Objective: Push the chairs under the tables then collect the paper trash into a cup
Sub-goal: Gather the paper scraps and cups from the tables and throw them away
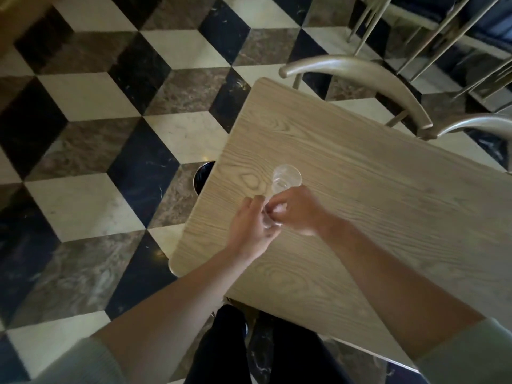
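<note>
Head view: over the wooden desk (374,195), left hand (249,231) and right hand (293,210) together, fingers (273,207) clenched on a clear plastic cup (285,180) tilted above the top. Two chairs (360,70) tucked at the far edge.

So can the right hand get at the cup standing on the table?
Probably yes. The right hand is just beside the clear cup on the table, with nothing between them; it does look busy with something small.

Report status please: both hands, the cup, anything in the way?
Left hand and right hand both closed around clear cup, over table. Paper not clearly visible. Path clear.
</note>
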Available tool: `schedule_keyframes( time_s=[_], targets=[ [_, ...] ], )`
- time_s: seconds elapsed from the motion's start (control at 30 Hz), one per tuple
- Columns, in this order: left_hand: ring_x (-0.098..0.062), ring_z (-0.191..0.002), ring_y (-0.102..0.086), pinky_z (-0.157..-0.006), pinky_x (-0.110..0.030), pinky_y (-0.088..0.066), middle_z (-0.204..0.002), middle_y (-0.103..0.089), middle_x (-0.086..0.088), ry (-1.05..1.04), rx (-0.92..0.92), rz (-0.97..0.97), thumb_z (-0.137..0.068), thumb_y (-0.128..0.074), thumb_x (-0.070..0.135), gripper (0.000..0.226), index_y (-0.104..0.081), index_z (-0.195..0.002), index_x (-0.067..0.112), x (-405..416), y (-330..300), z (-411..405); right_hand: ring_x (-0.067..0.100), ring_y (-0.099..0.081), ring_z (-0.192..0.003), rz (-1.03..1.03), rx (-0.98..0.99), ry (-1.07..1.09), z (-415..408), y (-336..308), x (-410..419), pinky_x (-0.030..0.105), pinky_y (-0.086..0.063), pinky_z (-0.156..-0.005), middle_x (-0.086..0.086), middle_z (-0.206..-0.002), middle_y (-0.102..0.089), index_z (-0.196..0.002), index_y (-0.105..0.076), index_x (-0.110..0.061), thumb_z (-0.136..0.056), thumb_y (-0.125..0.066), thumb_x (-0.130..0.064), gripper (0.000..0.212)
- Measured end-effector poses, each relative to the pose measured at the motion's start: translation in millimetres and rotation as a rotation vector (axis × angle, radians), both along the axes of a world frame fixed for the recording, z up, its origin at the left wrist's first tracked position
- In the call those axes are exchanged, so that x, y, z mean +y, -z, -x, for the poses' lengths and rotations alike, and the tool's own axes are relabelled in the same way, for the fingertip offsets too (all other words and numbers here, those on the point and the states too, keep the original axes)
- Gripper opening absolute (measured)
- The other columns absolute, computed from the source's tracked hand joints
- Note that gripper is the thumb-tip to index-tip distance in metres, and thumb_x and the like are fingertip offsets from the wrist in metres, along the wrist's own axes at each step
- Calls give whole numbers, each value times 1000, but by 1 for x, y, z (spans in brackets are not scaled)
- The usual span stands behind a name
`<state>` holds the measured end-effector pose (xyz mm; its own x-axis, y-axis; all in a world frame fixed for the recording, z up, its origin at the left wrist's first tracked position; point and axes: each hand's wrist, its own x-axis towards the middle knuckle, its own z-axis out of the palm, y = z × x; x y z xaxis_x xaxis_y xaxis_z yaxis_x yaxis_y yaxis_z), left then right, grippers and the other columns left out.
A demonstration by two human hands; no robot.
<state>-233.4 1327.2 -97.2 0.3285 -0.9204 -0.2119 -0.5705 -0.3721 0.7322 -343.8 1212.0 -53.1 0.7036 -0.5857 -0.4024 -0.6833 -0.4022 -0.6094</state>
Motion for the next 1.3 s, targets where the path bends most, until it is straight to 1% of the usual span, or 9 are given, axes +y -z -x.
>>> schedule_keyframes(
  time_s=[0.17,0.27,0.4,0.53,0.63,0.83,0.97,1.2,1.3],
  targets=[
    [-23,-102,-62,-83,-31,-50,-122,-61,-8,18,-5,-18,-86,-79,23,52,-58,-133,12,8,2,-35,-8,-59,-58,-126,105,-141,-30,-11,0,14,-39,-53,-21,-80,-63,-121,-72,-32,-100,-54,-22,30],
    [-24,-107,-62,-93,-41,-54,-126,-60,-9,-29,-2,-30,-86,-80,23,61,-54,-140,14,2,1,-54,0,-58,-49,-72,-106,78,-26,-12,-13,25,-50,-51,-11,-84,-75,-107,-74,-32,-100,-54,-21,24],
    [-23,-109,-59,-93,-36,-50,-125,-59,-8,-106,-6,-1,-84,-80,23,59,-55,-138,15,-17,1,-70,21,-59,-89,451,-166,274,-18,5,-38,41,-55,-81,-3,-102,-62,-110,-66,-26,-85,-68,-37,27],
    [-11,-106,-55,-90,-19,-44,-129,-57,-4,-38,-4,6,-85,-81,24,61,-54,-140,20,-34,4,-81,33,-48,-124,214,46,196,-14,27,-54,48,-44,-104,9,-137,-45,-143,-41,-25,-70,-83,-49,88],
    [-6,-104,-51,-84,-7,-38,-130,-55,-2,-48,-5,-27,-85,-80,26,63,-51,-141,22,-40,6,-94,31,-66,-106,129,-128,321,-17,32,-55,43,-54,-85,8,-123,-61,-137,-42,-19,-77,-83,-30,73],
    [-13,-110,-52,-88,-24,-39,-128,-56,-2,-41,-71,-53,-85,-77,27,60,-52,-139,19,-47,3,-125,-16,-57,-92,133,-534,349,-70,5,-45,9,-46,-68,6,-106,-53,-99,-46,-14,-74,-74,-47,51],
    [-12,-107,-51,-85,-21,-39,-122,-53,3,51,-84,-27,-88,-76,31,58,-51,-138,18,-43,3,-156,18,-65,-85,182,-464,297,-119,6,-28,41,-59,-73,11,-110,-58,-85,-64,-5,-84,-83,-23,26],
    [-17,-112,-56,-90,-31,-48,-124,-60,-2,136,91,34,-85,-78,22,52,-58,-132,18,-16,19,-268,12,-51,-114,83,-240,241,-231,25,17,29,-44,-89,-4,-130,-51,-78,-77,-20,-89,-76,-36,19],
    [-19,-117,-56,-98,-38,-51,-126,-61,-5,214,90,58,-80,-87,23,59,-59,-130,12,-3,15,-307,13,-25,-138,-168,-39,133,-267,23,27,33,-30,-108,-14,-154,-26,-97,-74,-57,-79,-74,-58,18]
  ],
)
